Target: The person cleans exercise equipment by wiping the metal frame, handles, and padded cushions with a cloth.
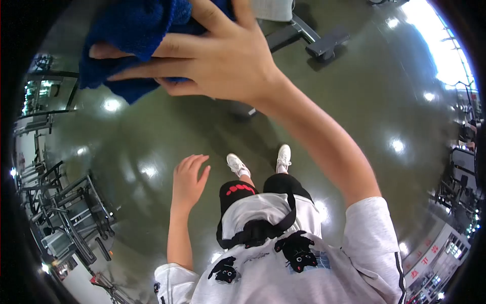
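Raised high and close to the camera, my right hand (228, 63) grips a dark blue towel (129, 33), its fingers bent over the fabric. The towel is bunched, hangs down at the left, and is cut off by the top of the view. What it may be touching behind my hand cannot be seen. My left hand (190, 178) hangs lower down at my left side, fingers together and stretched out, thumb apart, with nothing in it.
Beyond my right arm, a gym bench with a grey padded seat (273, 9) and a metal foot (326, 43) stands on the shiny green floor (354, 116). Exercise machines (71, 218) line the left side, and more equipment (463, 167) is at the right.
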{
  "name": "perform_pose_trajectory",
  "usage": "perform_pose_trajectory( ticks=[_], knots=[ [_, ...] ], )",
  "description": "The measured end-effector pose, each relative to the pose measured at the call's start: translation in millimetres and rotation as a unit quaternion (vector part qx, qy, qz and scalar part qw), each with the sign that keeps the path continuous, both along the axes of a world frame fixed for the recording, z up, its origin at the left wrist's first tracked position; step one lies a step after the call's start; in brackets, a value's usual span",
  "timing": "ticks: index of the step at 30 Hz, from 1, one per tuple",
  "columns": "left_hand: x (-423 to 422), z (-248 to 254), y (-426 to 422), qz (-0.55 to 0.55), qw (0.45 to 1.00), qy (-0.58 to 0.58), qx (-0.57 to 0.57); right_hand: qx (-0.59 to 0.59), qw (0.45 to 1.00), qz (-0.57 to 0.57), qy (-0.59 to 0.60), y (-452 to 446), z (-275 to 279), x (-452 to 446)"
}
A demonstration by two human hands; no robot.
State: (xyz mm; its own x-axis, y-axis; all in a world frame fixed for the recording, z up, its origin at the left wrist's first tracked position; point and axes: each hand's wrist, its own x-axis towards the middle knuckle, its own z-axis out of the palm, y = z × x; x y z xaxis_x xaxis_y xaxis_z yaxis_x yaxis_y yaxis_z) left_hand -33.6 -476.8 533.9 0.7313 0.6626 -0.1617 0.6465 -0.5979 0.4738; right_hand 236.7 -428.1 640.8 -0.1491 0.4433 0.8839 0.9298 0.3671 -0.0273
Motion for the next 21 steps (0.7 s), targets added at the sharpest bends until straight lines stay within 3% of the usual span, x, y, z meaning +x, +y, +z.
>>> perform_pose_trajectory(
  ticks=[1,2,4,6,8,10,11,12,15,21],
  knots=[
    [4,4,-2,0.031,0.999,0.000,0.007,-0.109,0.993,-0.003,-0.052,-19,13,15],
    [9,8,-4,0.062,0.998,-0.001,0.015,-0.099,0.994,-0.004,-0.053,-17,10,20],
    [23,17,-15,0.101,0.995,-0.013,0.006,0.017,0.987,0.054,0.152,-11,13,24],
    [24,22,-26,0.173,0.983,-0.053,-0.021,0.016,0.987,-0.013,0.160,-10,6,24],
    [7,27,-25,0.164,0.986,-0.032,-0.016,0.103,0.970,0.000,0.218,15,-15,-5],
    [2,38,-24,0.155,0.984,-0.087,0.019,0.124,0.965,-0.040,0.227,25,-17,-23],
    [3,48,-13,0.228,0.968,-0.103,0.038,0.125,0.944,-0.023,0.303,29,-22,-24],
    [-5,48,1,0.215,0.964,-0.140,0.071,0.126,0.920,-0.002,0.370,33,-28,-25],
    [13,68,33,0.217,0.921,-0.291,0.138,0.105,0.911,-0.036,0.396,30,-52,-26],
    [67,106,78,0.153,0.858,-0.462,0.164,0.025,0.908,-0.051,0.415,15,-150,-35]
  ],
)
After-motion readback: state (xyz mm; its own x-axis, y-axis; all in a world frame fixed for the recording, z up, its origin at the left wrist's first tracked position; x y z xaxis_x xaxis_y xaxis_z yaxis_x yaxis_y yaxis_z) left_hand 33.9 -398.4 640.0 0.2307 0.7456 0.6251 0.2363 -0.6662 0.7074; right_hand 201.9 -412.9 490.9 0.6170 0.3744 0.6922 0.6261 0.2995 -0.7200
